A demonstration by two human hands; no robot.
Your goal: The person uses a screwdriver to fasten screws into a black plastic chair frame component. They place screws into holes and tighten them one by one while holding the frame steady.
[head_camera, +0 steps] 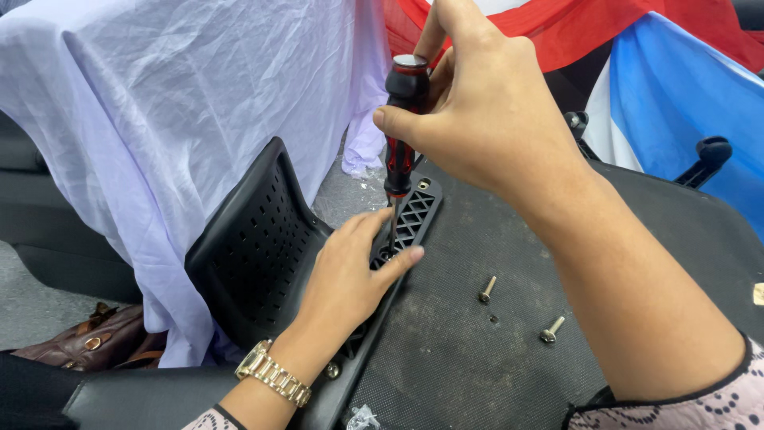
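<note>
You look past the work at a crumpled white sheet (159,103) draped over furniture on the left, with red cloth (589,28) and blue cloth (684,95) hanging to the right. Below you lies grey carpet (32,306), where a brown leather handbag (95,338) rests under even, soft light.

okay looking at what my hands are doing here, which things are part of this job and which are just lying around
In use:
right hand gripping the red-and-black-handled screwdriver
left hand steadying the black plastic lattice bracket
black perforated plastic chair back
two loose silver bolts on the dark fabric seat underside

Lying about:
brown leather bag
white cloth
red cloth
blue cloth
</note>
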